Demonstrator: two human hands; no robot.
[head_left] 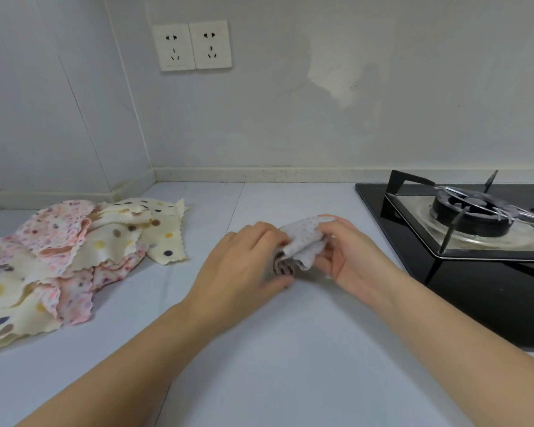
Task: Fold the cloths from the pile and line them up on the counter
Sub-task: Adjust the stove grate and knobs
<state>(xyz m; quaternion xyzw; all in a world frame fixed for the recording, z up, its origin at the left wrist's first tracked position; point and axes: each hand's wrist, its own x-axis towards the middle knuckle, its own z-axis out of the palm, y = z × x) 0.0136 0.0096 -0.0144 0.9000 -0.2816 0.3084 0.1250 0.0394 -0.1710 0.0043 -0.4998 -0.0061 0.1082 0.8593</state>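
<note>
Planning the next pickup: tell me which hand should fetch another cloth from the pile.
Probably left. The pile lies on the counter nearer the left hand; the right hand sits by the stove. Both grip the grey cloth.

Fingers (269,232) of both hands pinched the grey cloth (302,241) mid-counter. Beyond them, bare counter (290,195) ran passable to the wall upstand (259,174). Left of the left hand (244,257): a counter strip, then the cloth pile (74,251) blocked. Right of the right hand (349,254): black hob (475,303) near, its raised pan support (413,177) obstructing. Toward the body, counter lay open between the forearms.
</note>
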